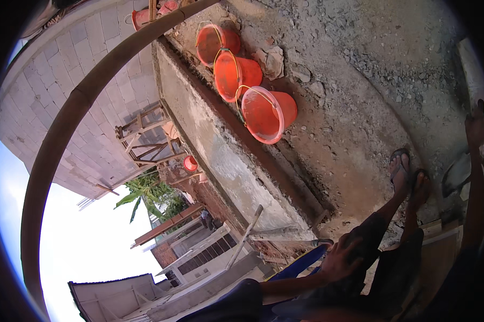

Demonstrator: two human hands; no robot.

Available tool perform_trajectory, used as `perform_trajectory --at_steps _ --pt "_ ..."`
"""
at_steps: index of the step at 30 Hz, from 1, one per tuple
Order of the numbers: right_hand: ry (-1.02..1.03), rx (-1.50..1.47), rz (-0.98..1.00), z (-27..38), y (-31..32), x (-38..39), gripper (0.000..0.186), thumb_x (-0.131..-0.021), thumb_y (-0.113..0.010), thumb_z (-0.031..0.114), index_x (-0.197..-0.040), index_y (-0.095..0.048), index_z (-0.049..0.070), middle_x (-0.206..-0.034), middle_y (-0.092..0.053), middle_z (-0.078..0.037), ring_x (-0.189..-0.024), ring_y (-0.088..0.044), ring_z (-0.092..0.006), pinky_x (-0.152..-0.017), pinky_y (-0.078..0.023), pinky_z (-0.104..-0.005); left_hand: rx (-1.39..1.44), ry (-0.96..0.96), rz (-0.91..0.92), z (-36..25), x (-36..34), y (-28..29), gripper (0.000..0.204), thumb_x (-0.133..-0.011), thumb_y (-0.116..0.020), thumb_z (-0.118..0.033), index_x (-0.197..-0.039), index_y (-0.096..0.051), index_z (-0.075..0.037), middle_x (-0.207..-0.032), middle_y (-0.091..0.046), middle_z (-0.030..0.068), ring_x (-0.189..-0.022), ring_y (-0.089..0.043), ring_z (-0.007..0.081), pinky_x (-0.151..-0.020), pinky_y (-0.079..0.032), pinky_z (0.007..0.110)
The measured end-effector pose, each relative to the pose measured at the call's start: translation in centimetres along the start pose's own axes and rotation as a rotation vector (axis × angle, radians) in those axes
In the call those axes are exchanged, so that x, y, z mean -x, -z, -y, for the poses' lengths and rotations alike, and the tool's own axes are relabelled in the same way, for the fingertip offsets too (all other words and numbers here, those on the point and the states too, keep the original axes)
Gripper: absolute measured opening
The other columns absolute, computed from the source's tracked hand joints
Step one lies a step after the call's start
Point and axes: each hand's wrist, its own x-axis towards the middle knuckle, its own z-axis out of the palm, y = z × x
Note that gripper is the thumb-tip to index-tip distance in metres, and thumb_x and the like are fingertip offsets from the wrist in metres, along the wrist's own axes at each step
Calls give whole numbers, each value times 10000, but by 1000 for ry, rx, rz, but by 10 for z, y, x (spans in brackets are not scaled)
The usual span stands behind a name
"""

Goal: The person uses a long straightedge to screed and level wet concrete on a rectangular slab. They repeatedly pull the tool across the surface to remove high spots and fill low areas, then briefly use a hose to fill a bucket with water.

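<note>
My left hand point(340, 261) lies over my knee in dark trousers, its fingers spread and nothing seen in them. Close beside it is a blue object with a yellow edge point(301, 262), partly hidden by my forearm. At the shaded right rim, my right hand point(475, 127) is against the lower end of a pale, long object point(472, 75). Whether its fingers grip that object is too dark to tell. Both my feet, in sandals point(400, 160), rest on the dusty ground.
Several orange buckets, the nearest one point(277, 114) tipped on its side, lie along a low concrete wall point(220, 145). A thick bamboo pole point(76, 99) crosses the left side. Rubble point(317, 32) covers the ground; a wooden trestle point(145, 137) stands beyond the wall by a block wall point(54, 80).
</note>
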Motion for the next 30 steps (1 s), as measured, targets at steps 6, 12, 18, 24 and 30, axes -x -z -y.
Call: perform_trajectory --at_steps 6,12,18,24,30 --pt "15 -237 -1 62 185 -40 597 -816 -582 64 -1397 -449 58 -1311 -565 -184 -1072 -623 -359 -869 -503 -409 11 -36 20 -13 22 36 626 -865 -601 -459 -1400 -356 -245 -1407 -311 301 -1132 -488 553 -894 -475 585" --pt "-149 -507 292 102 453 -52 340 -831 -662 123 -1138 -626 -16 -887 -638 -132 -796 -587 -186 -726 -456 -325 -59 -207 -232 -10 4 9 621 -835 -645 -385 -1376 -398 -204 -1401 -309 325 -1206 -413 554 -937 -441 592" --pt "-90 -754 383 221 608 0 325 -829 -688 116 -1109 -571 1 -910 -637 -90 -805 -556 -156 -722 -436 -284 395 -157 -510 -28 17 71 441 -813 -656 -285 -1173 -599 -38 -1195 -580 231 -1159 -521 405 -1000 -418 458" --pt "58 -858 620 268 652 12 503 -812 -692 72 -1263 -518 -66 -1079 -635 -138 -940 -597 -187 -845 -449 -290 645 -152 -770 -13 67 76 384 -813 -659 -255 -1125 -639 -33 -1176 -606 208 -1125 -555 360 -985 -424 435" --pt "297 -776 661 345 685 49 534 -777 -699 -2 -1266 -504 -91 -1064 -637 -156 -927 -614 -193 -812 -483 -303 566 -160 -885 55 125 43 324 -805 -653 -200 -1090 -657 -45 -1098 -648 181 -1069 -588 355 -940 -437 438"
